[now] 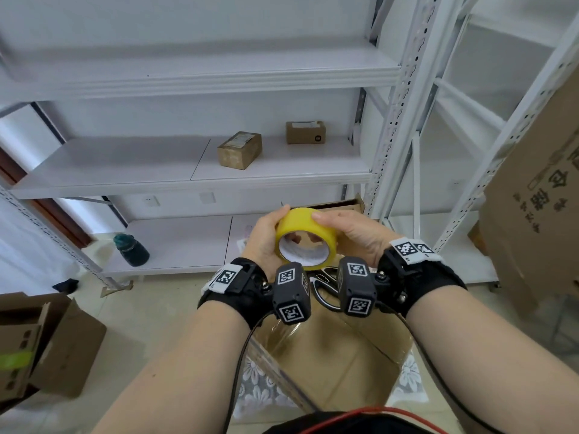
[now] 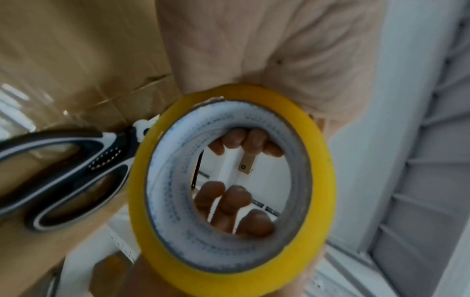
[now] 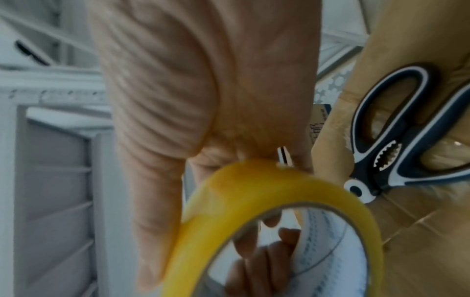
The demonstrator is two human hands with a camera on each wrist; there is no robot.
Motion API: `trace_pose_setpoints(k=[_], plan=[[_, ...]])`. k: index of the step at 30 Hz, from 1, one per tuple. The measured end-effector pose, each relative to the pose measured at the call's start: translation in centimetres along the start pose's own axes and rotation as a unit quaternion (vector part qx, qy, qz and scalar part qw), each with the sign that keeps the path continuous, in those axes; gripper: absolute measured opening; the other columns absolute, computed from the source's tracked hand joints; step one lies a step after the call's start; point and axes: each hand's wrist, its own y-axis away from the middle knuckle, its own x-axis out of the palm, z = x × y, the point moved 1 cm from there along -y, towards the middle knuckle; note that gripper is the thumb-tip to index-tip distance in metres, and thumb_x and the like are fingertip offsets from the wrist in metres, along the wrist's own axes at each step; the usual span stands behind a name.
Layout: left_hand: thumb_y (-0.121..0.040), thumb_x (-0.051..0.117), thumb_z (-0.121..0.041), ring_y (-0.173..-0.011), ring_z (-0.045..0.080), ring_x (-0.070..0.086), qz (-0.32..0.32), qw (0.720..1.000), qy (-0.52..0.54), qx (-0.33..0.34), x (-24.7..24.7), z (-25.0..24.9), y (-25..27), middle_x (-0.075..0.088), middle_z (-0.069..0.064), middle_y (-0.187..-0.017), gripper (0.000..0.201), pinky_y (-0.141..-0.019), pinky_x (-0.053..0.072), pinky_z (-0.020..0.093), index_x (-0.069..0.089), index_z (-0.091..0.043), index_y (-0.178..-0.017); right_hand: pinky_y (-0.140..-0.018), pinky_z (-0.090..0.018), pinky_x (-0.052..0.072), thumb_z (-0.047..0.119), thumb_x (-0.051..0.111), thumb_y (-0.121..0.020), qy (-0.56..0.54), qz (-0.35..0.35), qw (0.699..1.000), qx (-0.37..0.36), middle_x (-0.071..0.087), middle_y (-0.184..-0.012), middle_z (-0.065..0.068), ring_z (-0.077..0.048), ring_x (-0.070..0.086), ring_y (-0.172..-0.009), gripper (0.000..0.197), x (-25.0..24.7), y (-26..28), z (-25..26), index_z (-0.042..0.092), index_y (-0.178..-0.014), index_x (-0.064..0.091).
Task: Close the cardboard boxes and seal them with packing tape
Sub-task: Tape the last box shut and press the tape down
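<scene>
**Grip: both hands on one yellow tape roll**

Left hand (image 1: pixel 264 238): fingers curled round the left side of the yellow roll of packing tape with a white printed core (image 1: pixel 305 238); fingertips (image 2: pixel 223 199) visible through the core in the left wrist view. Holding.

Right hand (image 1: pixel 351 233): thumb laid over the top of the roll, fingers wrapped round its far side; fingertips (image 2: pixel 251 140) also seen through the core. Holding.

Tape roll: held in the air between both hands, open core facing the wearer, above the far edge of the box below.

Large brown cardboard box (image 1: pixel 338 355): directly below the forearms, top flaps folded shut, a glossy clear strip across the top. It stands on a white floral lace cloth (image 1: pixel 260 393).

Black-and-white handled scissors (image 1: pixel 326 288): lying flat on the box top, just under the roll, blades closed as far as the wrist views show.

White metal shelving unit (image 1: pixel 200 164): behind the hands. Middle shelf carries two small brown cardboard parcels (image 1: pixel 239 150), well apart from each other. Lower shelf carries a dark green bottle (image 1: pixel 131 249), lying tilted.

Printed brown carton (image 1: pixel 539 195): at right edge.

Open brown cardboard boxes (image 1: pixel 47 343): on the floor at left.
</scene>
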Motion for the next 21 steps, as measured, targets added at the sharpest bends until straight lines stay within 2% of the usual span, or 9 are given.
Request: trace_pose_setpoints(k=[3, 7, 9, 11, 13, 15, 18, 19, 21], plan=[[-0.093, 0.054, -0.030, -0.046, 0.020, 0.054, -0.010, 0.998, 0.053, 0.016, -0.4, -0.1, -0.1, 0.055, 0.008, -0.058, 0.027, -0.049, 0.048, 0.023, 0.056, -0.009, -0.076, -0.069, -0.038, 0.055, 0.017, 0.056, -0.091, -0.038, 0.039, 0.998, 0.004, 0.061, -0.074, -0.008, -0.021, 0.062, -0.068, 0.013, -0.3, 0.6, -0.3, 0.007, -0.086, 0.061], [-0.095, 0.052, -0.028, -0.042, 0.021, 0.056, 0.000, 0.998, 0.062, 0.018, -0.2, 0.0, 0.2, 0.055, 0.010, -0.053, 0.033, -0.045, 0.050, 0.022, 0.055, -0.006, -0.072, -0.075, -0.042, 0.055, 0.015, 0.059, -0.085, -0.058, 0.062, 0.996, -0.010, 0.061, -0.076, -0.008, -0.021, 0.062, -0.072, 0.014, -0.5, 0.9, -0.8, 0.007, -0.095, 0.060], [-0.087, 0.062, -0.036, -0.065, 0.026, 0.061, 0.005, 0.999, 0.033, 0.009, -0.5, 0.1, 0.0, 0.060, 0.015, -0.073, 0.034, -0.067, 0.055, 0.031, 0.061, -0.003, -0.089, -0.074, -0.038, 0.053, 0.016, 0.060, -0.081, -0.034, 0.053, 0.998, -0.015, 0.062, -0.071, -0.005, -0.018, 0.061, -0.069, 0.010, -0.6, 0.9, -0.7, 0.008, -0.087, 0.058], [-0.074, 0.071, -0.044, -0.097, 0.034, 0.060, 0.015, 1.000, -0.022, 0.004, -0.8, 0.2, 0.0, 0.061, 0.021, -0.107, 0.062, -0.094, 0.048, 0.045, 0.059, -0.001, -0.117, -0.076, -0.036, 0.049, 0.016, 0.066, -0.078, -0.009, 0.044, 0.999, -0.011, 0.063, -0.070, -0.003, -0.017, 0.060, -0.068, 0.011, -0.7, 0.8, -0.7, 0.011, -0.080, 0.057], [-0.078, 0.068, -0.048, -0.104, 0.035, 0.061, -0.003, 0.995, -0.098, 0.034, -0.8, 0.1, -0.2, 0.063, 0.023, -0.118, 0.063, -0.101, 0.045, 0.050, 0.061, -0.002, -0.121, -0.076, -0.036, 0.046, 0.017, 0.073, -0.076, 0.011, 0.035, 0.999, 0.000, 0.062, -0.075, -0.006, -0.019, 0.059, -0.069, 0.016, -0.8, 0.5, -0.9, 0.011, -0.080, 0.058], [-0.076, 0.062, -0.057, -0.103, 0.031, 0.063, -0.010, 0.978, -0.192, 0.076, -0.5, -0.2, -0.4, 0.066, 0.020, -0.115, 0.060, -0.102, 0.044, 0.052, 0.066, -0.008, -0.110, -0.075, -0.035, 0.045, 0.020, 0.072, -0.073, 0.010, 0.024, 1.000, 0.006, 0.060, -0.076, -0.009, -0.021, 0.057, -0.070, 0.017, -1.0, 0.3, -1.0, 0.011, -0.077, 0.058], [-0.059, 0.059, -0.074, -0.106, 0.025, 0.063, 0.050, 0.941, -0.321, 0.097, 0.1, -0.6, 0.2, 0.069, 0.008, -0.112, 0.072, -0.101, 0.045, 0.045, 0.071, -0.018, -0.102, -0.064, -0.028, 0.050, 0.018, 0.074, -0.078, 0.029, -0.007, 1.000, 0.004, 0.062, -0.069, -0.005, -0.018, 0.059, -0.064, 0.019, -1.2, 0.3, -0.8, 0.011, -0.071, 0.057], [-0.065, 0.061, -0.070, -0.105, 0.023, 0.064, 0.082, 0.931, -0.342, 0.098, 0.3, -0.7, 0.7, 0.070, 0.007, -0.111, 0.064, -0.099, 0.046, 0.041, 0.072, -0.018, -0.100, -0.058, -0.025, 0.050, 0.018, 0.069, -0.082, 0.035, -0.025, 0.999, -0.007, 0.064, -0.067, -0.004, -0.015, 0.061, -0.062, 0.017, -1.2, 0.4, -0.7, 0.010, -0.071, 0.058], [-0.083, 0.065, -0.045, -0.093, 0.025, 0.063, 0.123, 0.933, -0.322, 0.106, 0.3, -0.7, 1.0, 0.070, 0.010, -0.101, 0.034, -0.085, 0.049, 0.037, 0.071, -0.013, -0.094, -0.056, -0.026, 0.051, 0.022, 0.065, -0.086, 0.021, -0.073, 0.997, -0.027, 0.067, -0.076, -0.006, -0.017, 0.064, -0.069, 0.016, -1.4, 0.3, -0.5, 0.007, -0.083, 0.062]])
